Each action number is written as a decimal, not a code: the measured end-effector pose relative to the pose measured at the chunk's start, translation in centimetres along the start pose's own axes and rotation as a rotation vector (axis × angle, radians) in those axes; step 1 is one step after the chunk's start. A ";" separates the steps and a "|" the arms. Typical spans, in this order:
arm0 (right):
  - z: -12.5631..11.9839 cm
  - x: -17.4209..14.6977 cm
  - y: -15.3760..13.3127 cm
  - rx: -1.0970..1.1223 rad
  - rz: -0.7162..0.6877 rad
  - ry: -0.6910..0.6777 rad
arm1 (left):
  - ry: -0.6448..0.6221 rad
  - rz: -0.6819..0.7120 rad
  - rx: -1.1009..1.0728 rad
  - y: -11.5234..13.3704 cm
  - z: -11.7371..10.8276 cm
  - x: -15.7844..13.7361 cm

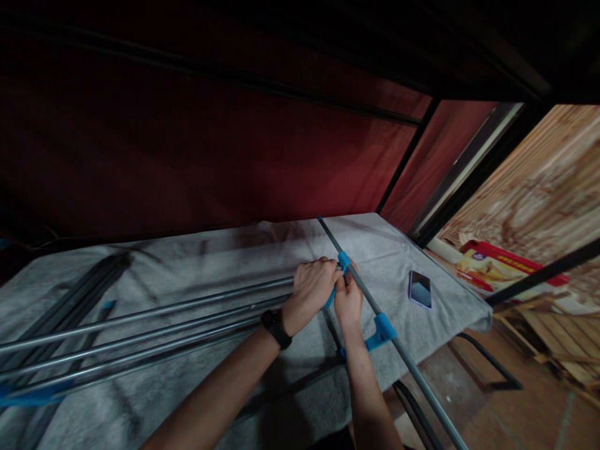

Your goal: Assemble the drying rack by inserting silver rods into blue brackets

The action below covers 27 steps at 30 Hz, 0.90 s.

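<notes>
My left hand [312, 284], with a dark watch [276, 328] on its wrist, is closed around the right end of a grey metal tube [197, 304]. Close against it, my right hand [349, 304] grips a blue plastic connector [344, 260], its fingers partly hidden. This connector sits on a long metal tube [419, 374] that runs from the back of the cloth toward the lower right. Farther down the same tube is another blue connector [384, 328]. Where the held tube meets the connector, my fingers cover the joint.
More metal tubes [154, 345] run leftward to a blue plastic piece [28, 395]. Dark bars [79, 306] lie at the left on the grey cloth [164, 256]. A phone [420, 289] rests at right. Beyond are a red-yellow package [501, 265] and wooden slats [562, 344].
</notes>
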State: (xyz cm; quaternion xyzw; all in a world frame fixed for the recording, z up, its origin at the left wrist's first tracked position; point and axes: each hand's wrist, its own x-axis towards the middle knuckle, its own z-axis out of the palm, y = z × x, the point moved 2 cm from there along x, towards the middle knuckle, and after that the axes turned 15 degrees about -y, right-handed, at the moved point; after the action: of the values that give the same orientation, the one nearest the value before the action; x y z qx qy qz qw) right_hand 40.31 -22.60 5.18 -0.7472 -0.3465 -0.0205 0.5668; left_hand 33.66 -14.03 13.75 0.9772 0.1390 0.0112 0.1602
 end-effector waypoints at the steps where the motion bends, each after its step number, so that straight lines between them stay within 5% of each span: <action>1: 0.0 0.0 0.0 -0.002 0.001 0.002 | -0.001 0.002 0.001 0.0 0.0 0.0; 27: 0.1 -0.2 -0.2 0.010 0.046 -0.021 | -0.059 0.027 0.026 0.2 -0.6 -0.2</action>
State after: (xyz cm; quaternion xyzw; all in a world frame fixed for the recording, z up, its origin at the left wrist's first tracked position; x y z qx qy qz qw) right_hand 40.03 -22.61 5.20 -0.7522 -0.3351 0.0024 0.5673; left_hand 33.52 -14.10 14.38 0.9809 0.1210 -0.0171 0.1514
